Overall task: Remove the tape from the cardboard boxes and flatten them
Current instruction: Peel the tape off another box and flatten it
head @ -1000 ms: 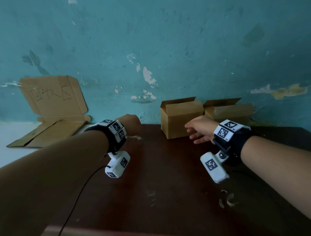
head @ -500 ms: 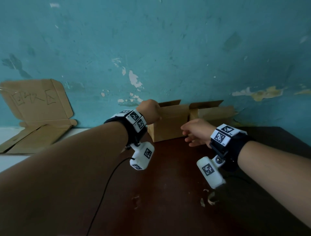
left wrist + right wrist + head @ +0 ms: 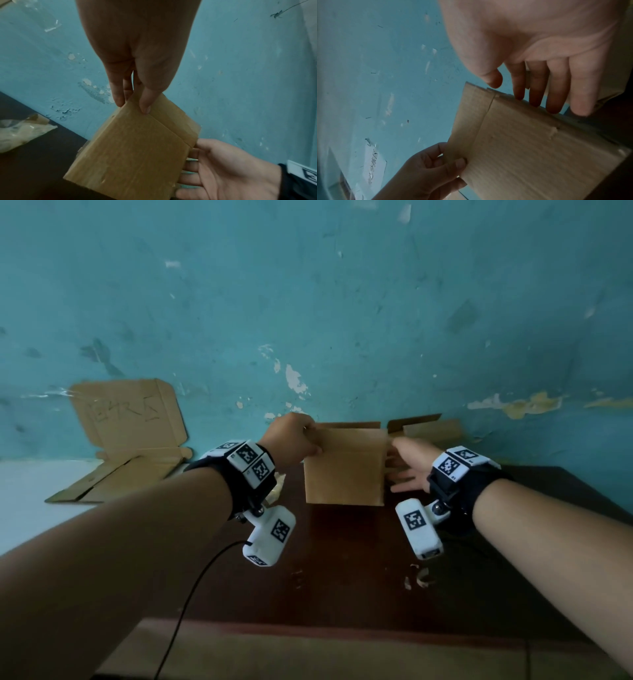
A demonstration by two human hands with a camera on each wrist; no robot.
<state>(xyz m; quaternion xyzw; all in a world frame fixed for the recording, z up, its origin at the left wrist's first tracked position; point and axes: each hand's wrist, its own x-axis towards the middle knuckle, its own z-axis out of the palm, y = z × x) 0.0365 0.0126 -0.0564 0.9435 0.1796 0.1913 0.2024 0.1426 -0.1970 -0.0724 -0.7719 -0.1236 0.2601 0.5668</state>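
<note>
At centre frame, a left hand (image 3: 294, 441) pinches the upper left corner of a cardboard box (image 3: 346, 467) standing on the dark table (image 3: 342, 577); the right hand (image 3: 409, 465), fingers straight, touches its right side. A 2nd box (image 3: 431, 430) sits behind, upper right.

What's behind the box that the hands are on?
Behind the near box, a second cardboard box stands against the blue wall. Its lower part is hidden by the near box and the right hand.

Brown cardboard box (image 3: 345, 467) upright, apparently open-topped.
</note>
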